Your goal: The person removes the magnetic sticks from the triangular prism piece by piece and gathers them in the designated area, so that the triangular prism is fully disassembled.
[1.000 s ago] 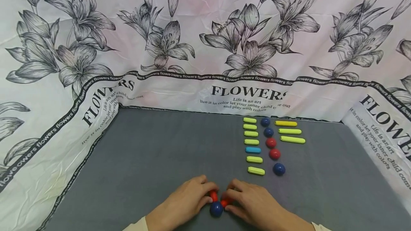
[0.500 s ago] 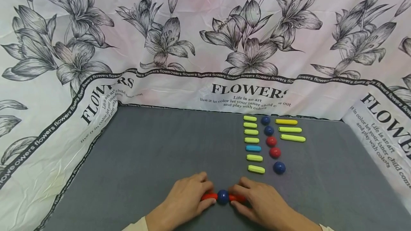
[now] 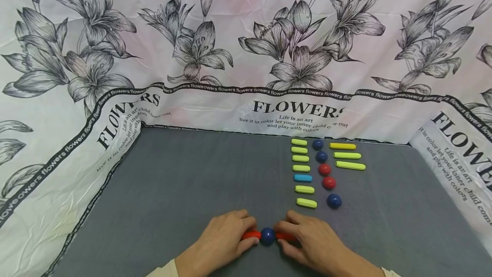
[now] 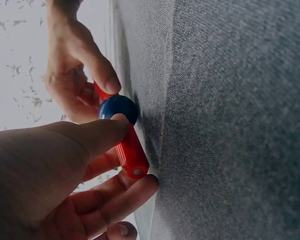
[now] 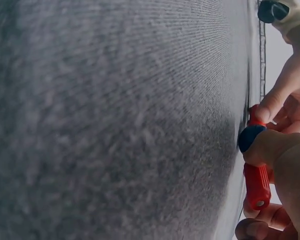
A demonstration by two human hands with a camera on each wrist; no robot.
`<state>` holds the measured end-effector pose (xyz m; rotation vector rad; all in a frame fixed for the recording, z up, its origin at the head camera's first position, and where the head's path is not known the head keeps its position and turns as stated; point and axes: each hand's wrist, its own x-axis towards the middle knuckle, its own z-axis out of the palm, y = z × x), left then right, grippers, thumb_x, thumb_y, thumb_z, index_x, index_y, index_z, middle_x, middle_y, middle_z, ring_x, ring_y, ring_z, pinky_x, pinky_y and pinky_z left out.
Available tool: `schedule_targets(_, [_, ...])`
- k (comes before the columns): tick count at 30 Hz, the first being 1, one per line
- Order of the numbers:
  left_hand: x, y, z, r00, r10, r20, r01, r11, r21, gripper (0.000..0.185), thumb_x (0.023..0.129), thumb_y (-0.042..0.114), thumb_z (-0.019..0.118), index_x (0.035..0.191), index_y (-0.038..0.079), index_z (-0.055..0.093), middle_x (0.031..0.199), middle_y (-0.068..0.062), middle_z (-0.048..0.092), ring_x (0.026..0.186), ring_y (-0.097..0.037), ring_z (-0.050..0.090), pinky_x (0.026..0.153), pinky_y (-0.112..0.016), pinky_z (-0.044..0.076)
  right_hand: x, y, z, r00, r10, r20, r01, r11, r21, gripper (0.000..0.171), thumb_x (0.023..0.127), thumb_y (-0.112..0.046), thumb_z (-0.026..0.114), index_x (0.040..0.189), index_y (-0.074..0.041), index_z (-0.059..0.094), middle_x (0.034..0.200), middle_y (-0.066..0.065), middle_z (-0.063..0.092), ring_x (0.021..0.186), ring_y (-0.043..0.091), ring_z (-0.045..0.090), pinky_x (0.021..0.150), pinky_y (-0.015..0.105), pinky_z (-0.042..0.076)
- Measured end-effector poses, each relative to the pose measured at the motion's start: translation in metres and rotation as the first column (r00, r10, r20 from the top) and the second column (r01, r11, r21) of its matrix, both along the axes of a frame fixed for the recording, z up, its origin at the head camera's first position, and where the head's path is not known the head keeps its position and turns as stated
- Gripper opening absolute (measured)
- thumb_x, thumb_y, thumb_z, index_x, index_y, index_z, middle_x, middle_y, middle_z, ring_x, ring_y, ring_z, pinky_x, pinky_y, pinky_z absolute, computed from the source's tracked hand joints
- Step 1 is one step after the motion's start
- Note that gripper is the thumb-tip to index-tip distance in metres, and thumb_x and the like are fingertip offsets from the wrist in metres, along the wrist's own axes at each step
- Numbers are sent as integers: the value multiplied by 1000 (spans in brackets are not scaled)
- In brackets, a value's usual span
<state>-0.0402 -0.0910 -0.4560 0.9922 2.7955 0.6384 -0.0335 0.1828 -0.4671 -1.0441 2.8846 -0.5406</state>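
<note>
Near the front edge of the grey tabletop (image 3: pixel 184 191), a little right of its middle, the person's two hands meet around a short row of pieces. The left hand (image 3: pixel 221 236) pinches a red stick (image 3: pixel 250 235) between thumb and fingers, its grip closed on that piece. The right hand (image 3: pixel 313 240) pinches a second red stick (image 3: pixel 285 237) in the same way. Between the two sticks sits a blue ball (image 3: pixel 267 235), touching the inner end of each, so the three pieces lie in one line along the front edge. The left wrist view shows the left thumb reaching up to the ball, with the red stick under it against the cloth.

Toward the back right corner lie spare pieces in three columns: a column of short yellow-green sticks (image 3: pixel 301 168) with one light blue stick (image 3: pixel 303 178) among them, beside it a column of blue and red balls (image 3: pixel 325 169), and then three longer yellow sticks (image 3: pixel 347 155). A white cloth printed with flowers (image 3: pixel 246 46) stands along the back and side edges.
</note>
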Motion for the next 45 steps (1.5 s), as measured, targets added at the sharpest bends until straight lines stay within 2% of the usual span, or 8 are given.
schedule_targets(5, [-1, 1, -1, 1000, -4, -15, 4, 1000, 13, 21, 97, 41, 77, 89, 27, 65, 78, 15, 44, 63, -2, 42, 54, -22, 37, -1, 6, 2, 998, -37, -59, 37, 999, 4, 18, 97, -41, 77, 115, -41, 71, 90, -20, 45, 65, -5, 41, 56, 19, 38])
schedule_targets(11, [-2, 2, -2, 999, -5, 34, 5, 1000, 13, 18, 98, 38, 77, 92, 25, 67, 80, 14, 47, 66, -2, 44, 58, -23, 40, -3, 22, 6, 982, -146, -118, 145, 989, -18, 21, 94, -37, 82, 113, -38, 73, 95, -22, 49, 70, -7, 46, 58, 20, 43])
schedule_targets(14, [-2, 2, -2, 999, -8, 43, 7, 1000, 19, 15, 98, 35, 78, 94, 23, 70, 82, 14, 49, 68, -2, 45, 59, -23, 41, -4, 31, 8, 974, -199, -111, 196, 980, -39, 23, 93, -32, 85, 114, -34, 74, 99, -22, 51, 72, -6, 48, 60, 21, 47])
schedule_targets(22, [-4, 4, -1, 999, -21, 46, 20, 1000, 23, 11, 98, 30, 78, 97, 21, 72, 82, 13, 50, 68, -1, 45, 60, -22, 42, -8, 46, 9, 953, -293, -81, 287, 955, -71, 27, 90, -21, 88, 113, -25, 73, 103, -19, 61, 85, -5, 56, 79, 27, 59])
schedule_targets(27, [-4, 6, -1, 998, -26, 61, 25, 999, 28, 8, 97, 27, 78, 97, 21, 72, 81, 13, 48, 66, -2, 45, 58, -21, 41, -8, 49, 7, 947, -305, -98, 300, 952, -64, 29, 87, -19, 90, 110, -22, 72, 102, -14, 63, 82, -3, 54, 72, 24, 57])
schedule_targets(34, [-6, 7, -2, 995, -35, 89, 32, 999, 29, 8, 98, 26, 77, 96, 22, 71, 82, 13, 49, 67, -2, 45, 58, -22, 41, -8, 51, 4, 940, -322, -115, 329, 943, 48, 24, 88, -31, 89, 108, -27, 75, 102, -16, 59, 73, -5, 48, 63, 23, 50])
schedule_targets(40, [-8, 9, -2, 994, -55, 94, 52, 998, 31, 7, 99, 26, 77, 98, 22, 71, 83, 13, 50, 69, -2, 45, 60, -21, 42, -10, 50, 0, 942, -294, -161, 302, 953, 27, 25, 86, -33, 90, 107, -26, 76, 98, -18, 58, 70, -6, 46, 60, 23, 48])
schedule_targets(45, [-9, 10, -1, 994, -57, 95, 55, 998, 25, 6, 99, 27, 77, 98, 23, 72, 84, 13, 50, 69, -2, 46, 60, -22, 42, -12, 48, -2, 950, -268, -160, 277, 960, 38, 25, 87, -34, 89, 107, -26, 76, 97, -18, 56, 70, -6, 45, 61, 22, 48])
